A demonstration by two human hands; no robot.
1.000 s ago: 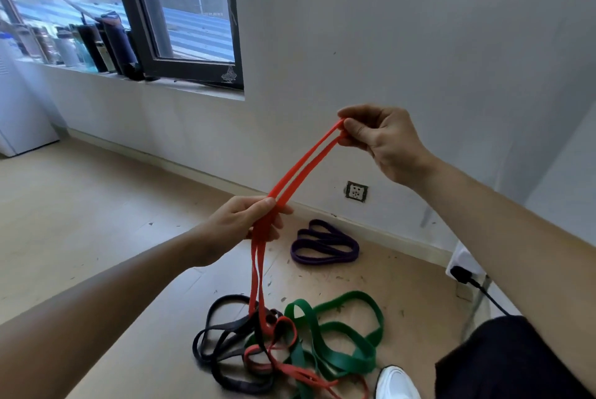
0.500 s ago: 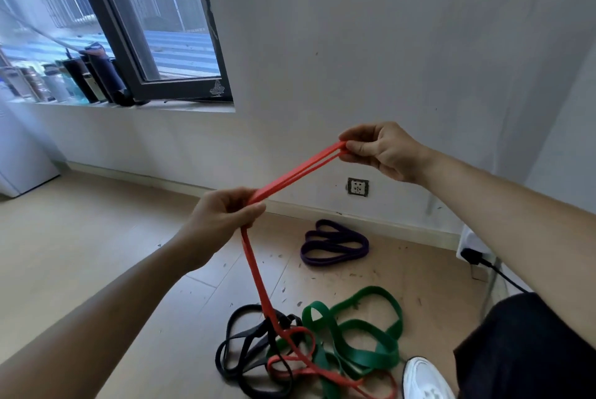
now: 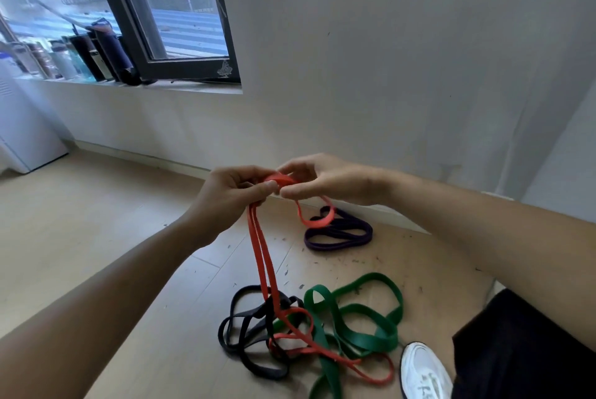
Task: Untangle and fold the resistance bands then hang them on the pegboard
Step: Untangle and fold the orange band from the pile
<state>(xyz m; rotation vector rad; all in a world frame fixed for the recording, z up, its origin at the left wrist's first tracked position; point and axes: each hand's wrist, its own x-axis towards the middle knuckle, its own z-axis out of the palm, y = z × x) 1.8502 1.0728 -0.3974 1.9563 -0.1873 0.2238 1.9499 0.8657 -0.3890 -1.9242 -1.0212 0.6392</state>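
Both my hands hold the red resistance band (image 3: 262, 256) in front of me. My left hand (image 3: 230, 194) grips it with curled fingers, and two strands hang from it down to the floor. My right hand (image 3: 317, 180) pinches the band's top right beside the left hand, and a short red loop droops under it. On the floor the red band's lower end lies tangled with a black band (image 3: 240, 331) and a green band (image 3: 364, 318). A purple band (image 3: 338, 232) lies folded by the wall. No pegboard is in view.
A white shoe (image 3: 422, 373) and a dark trouser leg (image 3: 522, 350) are at the lower right. Bottles (image 3: 84, 57) stand on the window sill at the upper left. A white appliance (image 3: 22, 127) stands at the far left. Small debris dots the wooden floor.
My hands have come together: the right hand has dropped and moved left to meet the left hand, folding the stretched red section into a short hanging loop. The camera has tilted down slightly.
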